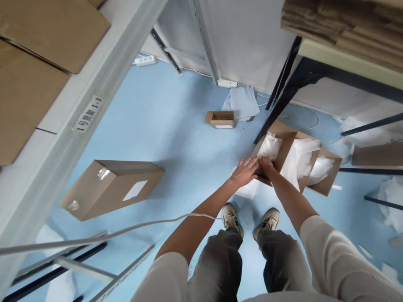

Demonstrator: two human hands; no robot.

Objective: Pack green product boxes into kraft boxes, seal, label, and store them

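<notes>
My left hand (245, 172) rests at the near left corner of an open cardboard box (287, 144), its fingers stretched out. Close beside it, my right hand (266, 164) reaches over the same corner with its fingers bent down. A small dark patch shows between the two hands, and what the right fingers hold is hidden. White plastic wrapping (270, 146) fills the box behind the hands. Under my left hand, a flat white piece (247, 189) lies on the floor against the box.
More open boxes with white plastic bags (300, 157) stand to the right, beside a black-legged rack (277, 98) stacked with flattened cardboard (343, 31). A closed carton (116, 186) stands at left. A small open box (220, 119) sits ahead. A pale cord (126, 230) crosses at lower left.
</notes>
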